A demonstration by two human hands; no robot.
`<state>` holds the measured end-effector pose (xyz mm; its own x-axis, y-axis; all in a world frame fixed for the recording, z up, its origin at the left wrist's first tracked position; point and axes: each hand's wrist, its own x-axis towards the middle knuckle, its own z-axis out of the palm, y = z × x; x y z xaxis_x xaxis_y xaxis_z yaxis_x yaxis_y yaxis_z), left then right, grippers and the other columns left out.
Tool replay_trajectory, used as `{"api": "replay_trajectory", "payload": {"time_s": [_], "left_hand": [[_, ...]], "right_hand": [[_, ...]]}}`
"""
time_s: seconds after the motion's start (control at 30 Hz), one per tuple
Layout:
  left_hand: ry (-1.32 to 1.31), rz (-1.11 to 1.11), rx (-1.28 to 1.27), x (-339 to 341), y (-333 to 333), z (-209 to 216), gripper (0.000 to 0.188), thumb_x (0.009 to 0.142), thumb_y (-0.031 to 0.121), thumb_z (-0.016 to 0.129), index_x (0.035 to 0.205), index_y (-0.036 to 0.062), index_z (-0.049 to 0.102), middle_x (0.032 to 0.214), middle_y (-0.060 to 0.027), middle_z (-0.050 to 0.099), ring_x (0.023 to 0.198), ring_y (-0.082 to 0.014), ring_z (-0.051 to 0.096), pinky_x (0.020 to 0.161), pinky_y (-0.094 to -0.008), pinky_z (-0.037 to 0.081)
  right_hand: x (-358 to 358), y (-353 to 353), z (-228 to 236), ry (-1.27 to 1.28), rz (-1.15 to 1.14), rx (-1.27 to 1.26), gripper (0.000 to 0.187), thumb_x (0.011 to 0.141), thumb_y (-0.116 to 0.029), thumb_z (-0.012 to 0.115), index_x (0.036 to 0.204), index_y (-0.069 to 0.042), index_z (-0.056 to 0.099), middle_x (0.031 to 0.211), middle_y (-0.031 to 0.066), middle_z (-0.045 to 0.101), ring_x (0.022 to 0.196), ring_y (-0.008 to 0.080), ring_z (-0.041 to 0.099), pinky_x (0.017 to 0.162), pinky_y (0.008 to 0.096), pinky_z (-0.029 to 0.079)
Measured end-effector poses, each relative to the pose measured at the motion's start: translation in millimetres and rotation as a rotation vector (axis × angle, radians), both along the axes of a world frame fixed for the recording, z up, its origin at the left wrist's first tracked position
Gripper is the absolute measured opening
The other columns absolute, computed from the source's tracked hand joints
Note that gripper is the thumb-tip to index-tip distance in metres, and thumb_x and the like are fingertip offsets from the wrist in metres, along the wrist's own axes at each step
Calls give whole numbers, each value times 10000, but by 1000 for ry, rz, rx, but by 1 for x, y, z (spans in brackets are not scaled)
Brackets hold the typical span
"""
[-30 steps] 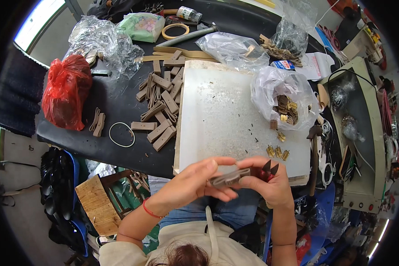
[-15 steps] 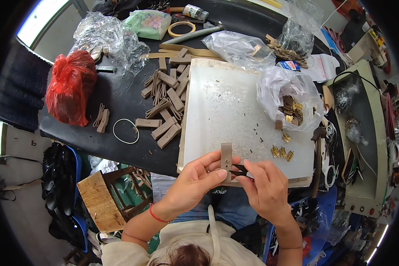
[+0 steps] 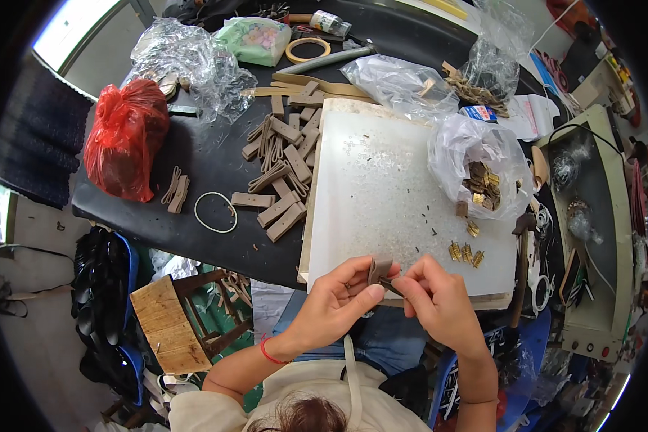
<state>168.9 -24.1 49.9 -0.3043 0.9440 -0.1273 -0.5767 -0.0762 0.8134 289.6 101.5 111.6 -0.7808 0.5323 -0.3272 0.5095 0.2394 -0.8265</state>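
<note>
Over the near edge of the white board (image 3: 367,187), my two hands meet around a folded taupe strap (image 3: 381,269). My left hand (image 3: 343,294) pinches this strap between thumb and fingers, its folded end standing up. Close against it on the right, my right hand (image 3: 439,302) is closed, fingertips pinched together. A dark sliver of a small black tool (image 3: 391,287) shows between the hands; the rest is covered by my fingers. To the right on the board lie several gold metal buckles (image 3: 466,254), beside a clear plastic bag (image 3: 450,155) holding more.
Taupe strap loops (image 3: 284,162) are heaped left of the board. Farther left stand a red plastic bag (image 3: 126,140) and a pale ring (image 3: 216,212). A hammer (image 3: 523,252) lies along the board's right edge. A roll of tape (image 3: 307,50) sits at the back.
The strap, upright and flat before, is now folded over and lower in my left hand. My right hand has closed in on it, and the black tool is mostly hidden. The view has shifted slightly.
</note>
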Motion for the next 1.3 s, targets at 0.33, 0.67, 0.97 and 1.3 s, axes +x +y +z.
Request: {"api": "replay_trajectory", "payload": {"time_s": [0.33,0.67,0.97,1.3], "left_hand": [[537,69,-104,-7,-14,9,292,846,-25,585,1134,13,607,889,-85,688,787,-94,643,684,-224,505],[2146,755,-873,-189,-78,-42,296,887,70,540,1175,8,569,1313,-183,495,1283,-376,376,1053,-452,298],[1336,432,-2,-29,14,10,315,755,-18,660,1064,31,628,1161,-169,579,1099,-338,553,914,-385,449],[169,-71,-206,-2,35,14,208,919,86,547,1019,-91,588,873,-124,650,781,-158,665,702,-257,566]], "right_hand": [[5,7,-20,13,-42,-761,196,904,-201,598,900,-25,513,565,66,535,465,128,497,434,271,361],[47,91,-46,74,-202,874,278,747,48,593,1016,-17,617,891,147,589,822,333,595,720,392,475],[43,84,-43,51,-196,852,261,775,73,567,1025,-1,585,872,155,569,787,319,593,703,371,479],[14,16,-19,304,-159,117,166,801,-5,635,966,-21,645,812,56,586,663,106,545,556,219,418]]}}
